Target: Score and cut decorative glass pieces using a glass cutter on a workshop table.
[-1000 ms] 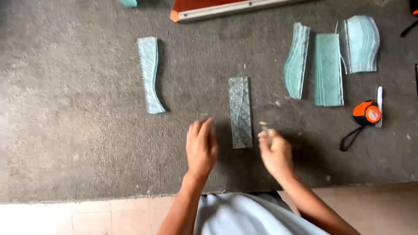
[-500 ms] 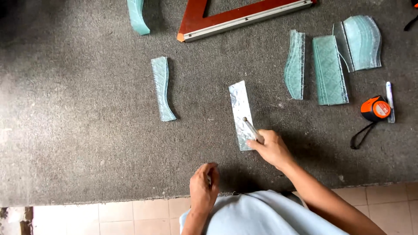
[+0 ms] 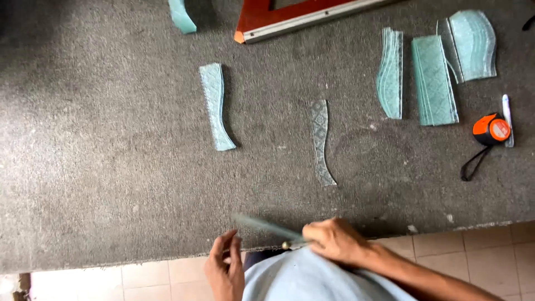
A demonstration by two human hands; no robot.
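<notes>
We see no packages, signs or screens anywhere on the bench (image 3: pixel 111 167). We find no labels on it either.

A grey carpeted surface (image 3: pixel 111 167) carries everything, with pale floor tiles along its near edge. Near the middle lies a clear, patterned curved glass strip (image 3: pixel 321 142). At about ten o'clock from it lies a thicker curved stack of blue-green glass (image 3: pixel 216 106). Toward two o'clock sit a wavy glass stack (image 3: pixel 390 72), a straight stack (image 3: pixel 434 79) and a broader curved stack (image 3: pixel 472 42). At three o'clock rests an orange tape measure (image 3: pixel 490 129). At twelve o'clock lies a red framed square (image 3: pixel 290 15).
</notes>
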